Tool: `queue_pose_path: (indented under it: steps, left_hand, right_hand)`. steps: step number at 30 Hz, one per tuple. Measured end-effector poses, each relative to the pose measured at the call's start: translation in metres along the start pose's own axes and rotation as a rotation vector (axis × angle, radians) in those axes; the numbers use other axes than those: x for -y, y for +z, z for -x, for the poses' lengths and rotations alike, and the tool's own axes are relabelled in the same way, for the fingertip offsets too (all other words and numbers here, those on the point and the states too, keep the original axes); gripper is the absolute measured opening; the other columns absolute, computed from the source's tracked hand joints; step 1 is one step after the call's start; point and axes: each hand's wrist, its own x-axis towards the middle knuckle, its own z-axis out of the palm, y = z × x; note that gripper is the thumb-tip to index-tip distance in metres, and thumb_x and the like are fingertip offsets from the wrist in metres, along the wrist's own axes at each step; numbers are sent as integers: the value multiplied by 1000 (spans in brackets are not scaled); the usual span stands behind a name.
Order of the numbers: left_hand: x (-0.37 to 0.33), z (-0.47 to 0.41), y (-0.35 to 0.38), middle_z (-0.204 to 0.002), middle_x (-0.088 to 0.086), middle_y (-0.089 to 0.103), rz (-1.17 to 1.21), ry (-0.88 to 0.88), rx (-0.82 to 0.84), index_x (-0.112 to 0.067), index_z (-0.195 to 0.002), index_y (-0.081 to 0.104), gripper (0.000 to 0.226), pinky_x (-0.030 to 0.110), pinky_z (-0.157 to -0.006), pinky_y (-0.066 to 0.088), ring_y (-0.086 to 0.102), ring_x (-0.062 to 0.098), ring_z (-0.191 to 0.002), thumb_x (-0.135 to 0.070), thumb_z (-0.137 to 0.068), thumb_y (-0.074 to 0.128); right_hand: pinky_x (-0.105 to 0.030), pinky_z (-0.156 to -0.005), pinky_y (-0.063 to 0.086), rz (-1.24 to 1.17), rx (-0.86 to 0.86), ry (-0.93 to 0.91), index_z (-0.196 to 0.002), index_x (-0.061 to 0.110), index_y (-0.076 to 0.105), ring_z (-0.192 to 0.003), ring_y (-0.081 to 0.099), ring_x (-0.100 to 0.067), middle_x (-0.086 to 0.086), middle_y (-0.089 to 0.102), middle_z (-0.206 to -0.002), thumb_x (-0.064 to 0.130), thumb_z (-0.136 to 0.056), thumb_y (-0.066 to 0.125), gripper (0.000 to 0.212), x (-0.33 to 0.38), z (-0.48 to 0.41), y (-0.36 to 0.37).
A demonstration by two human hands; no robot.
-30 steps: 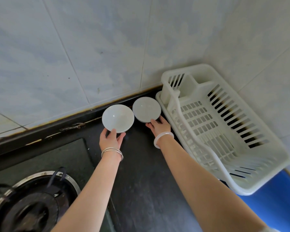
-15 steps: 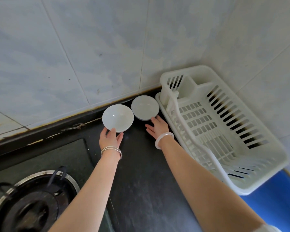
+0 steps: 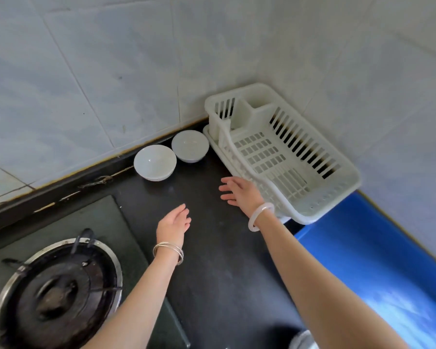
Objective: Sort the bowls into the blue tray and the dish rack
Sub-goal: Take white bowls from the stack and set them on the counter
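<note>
progress: nothing sorted yet | two bowls, left bowl (image 3: 154, 162) and right bowl (image 3: 190, 145), upright on counter (image 3: 212, 248) by wall | dish rack (image 3: 287, 157) holds nothing | blue tray (image 3: 378, 260) shows no bowl | my left hand (image 3: 173, 222) and right hand (image 3: 239, 193): fingers spread, grasping nothing, short of bowls | left: both placements

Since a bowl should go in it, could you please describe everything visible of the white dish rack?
The dish rack looks like white moulded plastic, with slotted walls, a gridded floor and a divided compartment at its far end. It holds nothing visible. It sits askew in the tiled corner, its near end over the blue tray, beside the right hand.
</note>
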Motion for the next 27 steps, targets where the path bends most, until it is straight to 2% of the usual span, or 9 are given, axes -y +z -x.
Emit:
queue_pose_path:
  steps: [4, 8, 11, 14, 16, 18, 22, 27]
  left_hand:
    - [26, 61, 17, -108, 9, 67, -235, 36, 189, -11, -115, 64, 27, 29, -87, 52, 66, 17, -87, -11, -89, 55]
    - [49, 117, 42, -106, 6, 70, -504, 85, 434, -14, -112, 67, 26, 34, -95, 50, 67, 19, -95, -15, -89, 56]
    - [64, 154, 62, -99, 0, 70, -656, 107, 598, -18, -116, 65, 29, 34, -94, 50, 67, 19, -94, -20, -89, 55]
    - [82, 185, 77, -115, -4, 67, -808, 194, 721, -23, -121, 61, 33, 21, -93, 46, 63, 11, -101, -27, -89, 56]
    - [91, 207, 89, -119, -6, 65, -890, 245, 800, -23, -121, 60, 34, 18, -88, 42, 61, 10, -105, -29, -88, 56]
    - [94, 209, 89, -117, -6, 67, -920, 286, 792, -23, -120, 61, 32, 19, -85, 43, 61, 11, -104, -28, -89, 56]
    - [99, 214, 91, -112, -5, 68, -960, 356, 753, -24, -118, 62, 30, 22, -82, 45, 61, 12, -100, -27, -89, 54]
    - [104, 218, 89, -112, -4, 65, -998, 420, 706, -24, -118, 62, 30, 21, -81, 45, 59, 8, -95, -27, -89, 55]
  right_hand:
    - [-16, -69, 51, 72, -102, -59, -98, 31, 62, -74, 66, -2, 12, 68, -89, 15, -96, 41, 26, -32, 85, -39]
    - [-15, -70, 47, 238, -244, 0, -96, 30, 65, -74, 66, -7, 8, 69, -89, 14, -92, 50, 23, -77, 168, -72]
    - [-20, -76, 46, 412, -385, 104, -103, 26, 67, -84, 64, -14, 4, 69, -99, 18, -93, 52, 20, -116, 219, -89]
    - [-27, -84, 47, 569, -476, 198, -113, 22, 64, -96, 61, -20, 0, 64, -114, 15, -91, 53, 25, -151, 260, -97]
    - [-30, -87, 44, 638, -517, 284, -116, 20, 62, -105, 58, -25, -4, 61, -118, 16, -90, 54, 28, -171, 287, -103]
    - [-29, -82, 41, 655, -508, 344, -113, 18, 63, -105, 57, -27, -7, 61, -115, 18, -89, 54, 25, -179, 292, -101]
    - [-28, -65, 33, 707, -574, 394, -98, 14, 61, -93, 58, -29, -8, 63, -103, 25, -91, 51, 17, -183, 305, -98]
    - [-28, -60, 35, 933, -556, 409, -104, 12, 49, -88, 63, -31, -8, 64, -102, 17, -93, 46, 13, -177, 304, -89]
